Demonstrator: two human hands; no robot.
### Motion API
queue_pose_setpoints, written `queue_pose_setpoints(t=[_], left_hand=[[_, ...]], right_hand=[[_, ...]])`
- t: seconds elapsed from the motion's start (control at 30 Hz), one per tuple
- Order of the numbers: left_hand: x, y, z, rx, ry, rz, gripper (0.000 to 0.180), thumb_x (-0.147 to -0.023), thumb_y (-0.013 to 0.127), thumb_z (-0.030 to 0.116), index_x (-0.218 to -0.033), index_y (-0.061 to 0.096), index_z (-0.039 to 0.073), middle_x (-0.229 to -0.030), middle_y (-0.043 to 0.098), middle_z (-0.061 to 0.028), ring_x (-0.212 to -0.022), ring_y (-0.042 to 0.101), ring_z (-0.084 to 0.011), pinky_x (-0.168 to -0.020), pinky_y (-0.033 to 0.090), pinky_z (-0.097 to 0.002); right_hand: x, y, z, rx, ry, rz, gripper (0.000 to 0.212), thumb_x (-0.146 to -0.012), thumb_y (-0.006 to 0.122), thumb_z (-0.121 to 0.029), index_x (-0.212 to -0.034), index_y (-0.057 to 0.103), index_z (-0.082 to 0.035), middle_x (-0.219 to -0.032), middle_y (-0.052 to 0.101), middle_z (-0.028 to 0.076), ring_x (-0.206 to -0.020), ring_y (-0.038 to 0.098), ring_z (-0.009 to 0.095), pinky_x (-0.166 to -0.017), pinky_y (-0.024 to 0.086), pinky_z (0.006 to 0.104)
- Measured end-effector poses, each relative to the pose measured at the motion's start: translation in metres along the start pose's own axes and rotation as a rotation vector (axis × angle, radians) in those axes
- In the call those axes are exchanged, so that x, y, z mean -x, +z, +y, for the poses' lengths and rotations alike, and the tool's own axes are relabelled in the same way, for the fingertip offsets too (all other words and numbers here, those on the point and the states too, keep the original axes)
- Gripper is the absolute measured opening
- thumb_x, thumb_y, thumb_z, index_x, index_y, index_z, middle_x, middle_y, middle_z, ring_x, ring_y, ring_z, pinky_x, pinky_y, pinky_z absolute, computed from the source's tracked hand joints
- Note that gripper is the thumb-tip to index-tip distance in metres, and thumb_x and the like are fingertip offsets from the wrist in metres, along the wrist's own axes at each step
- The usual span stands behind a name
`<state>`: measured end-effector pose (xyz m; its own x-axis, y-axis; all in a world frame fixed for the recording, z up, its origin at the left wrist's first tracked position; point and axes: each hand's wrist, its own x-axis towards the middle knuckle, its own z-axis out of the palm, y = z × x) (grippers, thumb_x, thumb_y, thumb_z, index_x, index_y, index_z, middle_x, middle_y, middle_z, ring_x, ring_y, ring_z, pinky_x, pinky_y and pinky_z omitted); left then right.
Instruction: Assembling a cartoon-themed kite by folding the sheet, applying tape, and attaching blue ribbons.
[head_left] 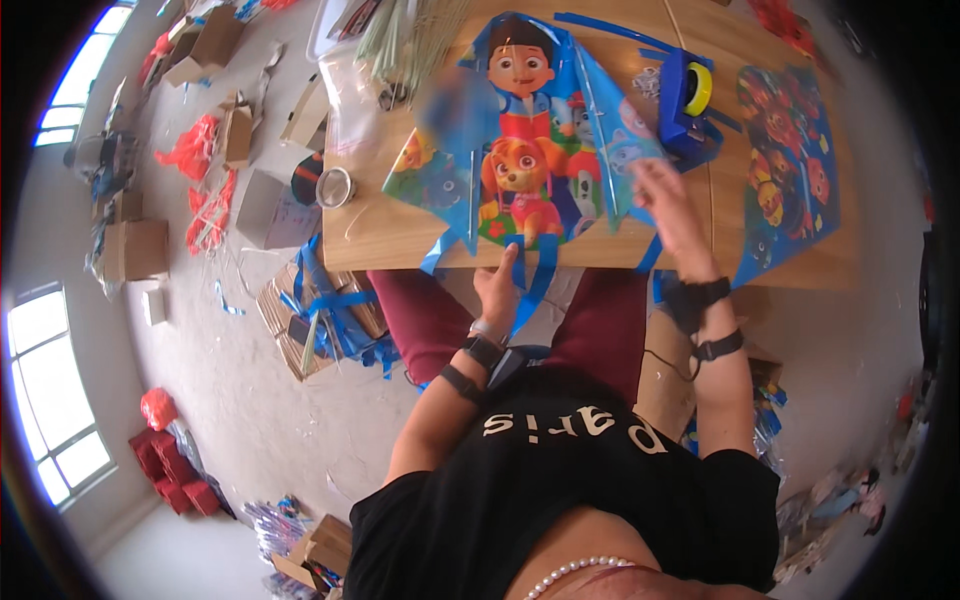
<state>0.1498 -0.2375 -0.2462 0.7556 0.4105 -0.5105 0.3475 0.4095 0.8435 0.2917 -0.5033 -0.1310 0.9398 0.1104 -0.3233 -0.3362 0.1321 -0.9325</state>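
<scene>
A blue plastic kite [520, 120] printed with cartoon figures is spread on the wooden table in front of me, thin rods running down its side panels. At its lower edge my left hand [495, 288] is closed, the thumb on top of the film beside a blue ribbon strip [540, 280] that hangs over the table edge. Over the kite's right wing is my right hand [668, 205], its fingers slightly smeared; whether they grip the film cannot be made out. Just beyond that hand stands a blue tape dispenser [688, 105] with a yellow roll.
Another printed kite sheet [790, 160] lies at the table's right. A tape roll [335, 187] sits at the left edge, near a bundle of pale thin sticks [405, 40]. Cardboard boxes [136, 250] and red plastic bags [195, 147] litter the floor to the left.
</scene>
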Motion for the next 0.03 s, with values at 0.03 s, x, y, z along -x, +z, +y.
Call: queue_pose_setpoints(t=[0.03], left_hand=[[0.0043, 0.0029, 0.0037, -0.034, 0.03, 0.007, 0.045, -0.091, 0.08, 0.028, -0.124, 0.065, 0.001, -0.11, 0.068, -0.0018, -0.094, 0.062, -0.0103, -0.084, 0.049, -0.0279]], right_hand=[[0.0098, 0.0224, 0.0069, -0.019, 0.072, -0.098, 0.022, -0.101, 0.066, -0.028, -0.11, 0.068, -0.008, -0.083, 0.056, -0.004, -0.073, 0.05, 0.006, -0.066, 0.04, 0.0208]])
